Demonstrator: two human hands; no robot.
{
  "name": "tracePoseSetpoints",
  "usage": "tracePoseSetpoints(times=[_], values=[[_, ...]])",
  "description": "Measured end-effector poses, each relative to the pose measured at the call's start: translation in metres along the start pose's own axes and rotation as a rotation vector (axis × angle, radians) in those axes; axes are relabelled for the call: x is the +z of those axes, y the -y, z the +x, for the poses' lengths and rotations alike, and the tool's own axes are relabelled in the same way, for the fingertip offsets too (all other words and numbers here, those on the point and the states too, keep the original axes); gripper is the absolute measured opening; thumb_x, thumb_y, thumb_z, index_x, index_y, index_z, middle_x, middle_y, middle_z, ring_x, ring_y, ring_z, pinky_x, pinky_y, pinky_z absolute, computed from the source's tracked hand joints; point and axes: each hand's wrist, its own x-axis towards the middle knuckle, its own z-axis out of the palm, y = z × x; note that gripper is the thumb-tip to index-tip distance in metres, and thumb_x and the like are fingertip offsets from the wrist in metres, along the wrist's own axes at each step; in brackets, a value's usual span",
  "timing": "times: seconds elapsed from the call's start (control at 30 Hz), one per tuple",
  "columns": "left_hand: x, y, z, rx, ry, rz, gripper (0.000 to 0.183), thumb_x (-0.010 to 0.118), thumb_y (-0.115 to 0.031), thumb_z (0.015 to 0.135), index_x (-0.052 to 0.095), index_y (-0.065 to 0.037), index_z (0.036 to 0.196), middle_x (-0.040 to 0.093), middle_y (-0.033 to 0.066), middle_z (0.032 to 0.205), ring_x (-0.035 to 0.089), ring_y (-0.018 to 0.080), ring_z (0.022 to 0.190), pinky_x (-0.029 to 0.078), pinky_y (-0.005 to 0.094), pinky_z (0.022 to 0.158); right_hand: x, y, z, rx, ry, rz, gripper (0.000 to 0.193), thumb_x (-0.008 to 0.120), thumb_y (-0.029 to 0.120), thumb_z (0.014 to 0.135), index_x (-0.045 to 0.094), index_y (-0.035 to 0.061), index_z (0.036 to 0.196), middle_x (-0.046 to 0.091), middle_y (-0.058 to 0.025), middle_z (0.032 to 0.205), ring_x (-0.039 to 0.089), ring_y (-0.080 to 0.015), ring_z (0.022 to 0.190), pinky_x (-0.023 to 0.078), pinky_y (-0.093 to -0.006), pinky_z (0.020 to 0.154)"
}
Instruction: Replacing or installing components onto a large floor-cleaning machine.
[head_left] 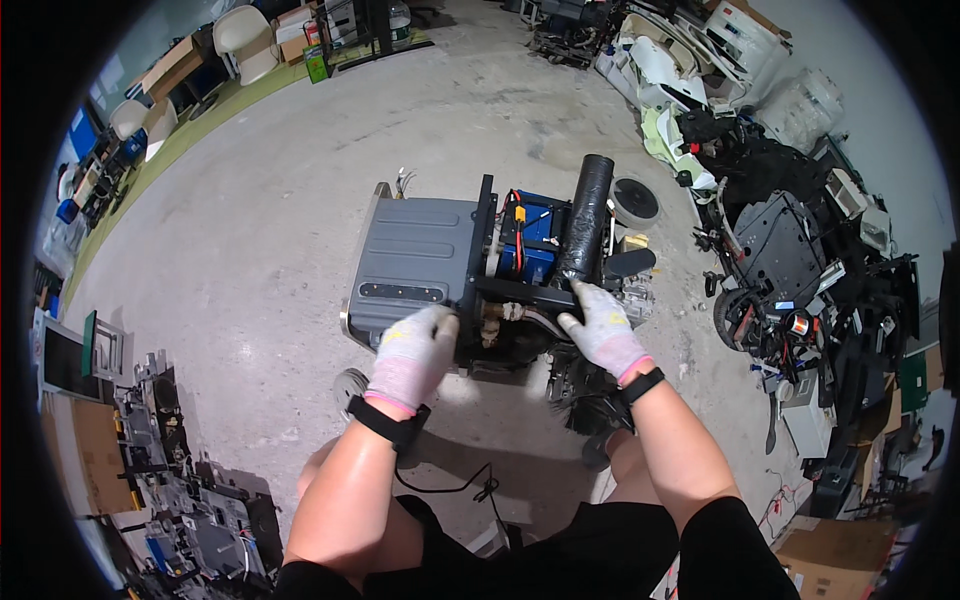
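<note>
A wheeled machine (415, 240) with a grey ribbed cover and black metal frame stands on the floor before me. My left hand (412, 350), in a white glove with a pink cuff, has its fingers curled at the near corner of the frame, beside the grey cover. My gloved right hand (605, 330) grips the right end of the black crossbar (525, 292), thumb apart from the fingers. Behind the crossbar lie blue battery-like blocks (535, 235) with red and yellow wiring. A black-wrapped tube (588, 215) rises next to them. Hoses and fittings (500, 322) show between my hands.
A round black wheel-like part (635, 203) sits at the machine's far right. Scrap parts (780, 245) are heaped along the right wall. More machine parts (205, 525) lie at lower left, near a cardboard box (95, 455). A black cable (485, 482) trails near my legs.
</note>
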Motion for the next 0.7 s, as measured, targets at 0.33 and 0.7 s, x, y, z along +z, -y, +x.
tracePoseSetpoints(times=[0.33, 0.7], values=[[-0.051, 0.108, 0.024, -0.31, -0.272, -0.292, 0.065, 0.065, -0.031, 0.099, 0.046, 0.011, 0.146, 0.055, 0.0306, 0.143, 0.055, 0.0351, 0.135, 0.043, 0.0388, 0.112, 0.003, -0.011, 0.019, 0.023, -0.095, -0.066, 0.043, 0.064, 0.033, 0.093, 0.065, 0.0029, 0.123, 0.066, -0.0168, 0.122, 0.06, -0.0369, 0.118, 0.045, -0.0472, 0.104], [0.015, 0.243, 0.087, -0.496, -0.264, -0.169, 0.088, 0.073, -0.053, 0.093, 0.043, 0.012, 0.143, 0.065, 0.0235, 0.126, 0.065, 0.0285, 0.109, 0.052, 0.0385, 0.096, -0.011, -0.024, -0.063, 0.25, 0.005, -0.007, 0.083, 0.071, 0.04, 0.089, 0.038, -0.011, 0.146, 0.04, -0.0339, 0.151, 0.04, -0.0452, 0.142, 0.035, -0.0482, 0.117]])
